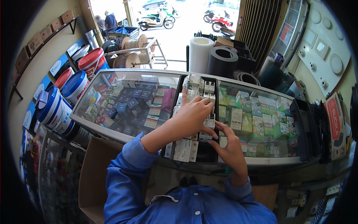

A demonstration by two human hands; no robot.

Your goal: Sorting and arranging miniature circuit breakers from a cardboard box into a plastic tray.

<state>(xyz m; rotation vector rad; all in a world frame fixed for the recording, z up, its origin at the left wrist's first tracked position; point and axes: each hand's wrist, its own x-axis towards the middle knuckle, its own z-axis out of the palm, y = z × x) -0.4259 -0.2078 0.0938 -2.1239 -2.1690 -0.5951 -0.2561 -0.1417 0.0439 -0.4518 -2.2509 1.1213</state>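
Note:
A long black plastic tray (208, 156) lies across the glass display counter, filled with rows of white miniature circuit breakers (193, 79). My left hand (193, 112) reaches over the tray's middle, its index finger stretched towards the far end and its thumb bent down at the right side. The curled fingers hide the breakers under them. Thumb and fingers apart, my right hand (229, 145) rests at the tray's right edge. Its thumb tip is at a breaker (205, 137) near my left thumb. Larger white breakers (186, 149) stand at the near end.
Under the counter glass (117, 72) are dark blue boxes (134, 103) and green bulb boxes (257, 123). Paint pails (53, 109) stand left, plastic sheeting rolls (200, 56) beyond the counter. A cardboard box (92, 179) is near my left elbow; a black bin (303, 131) sits right.

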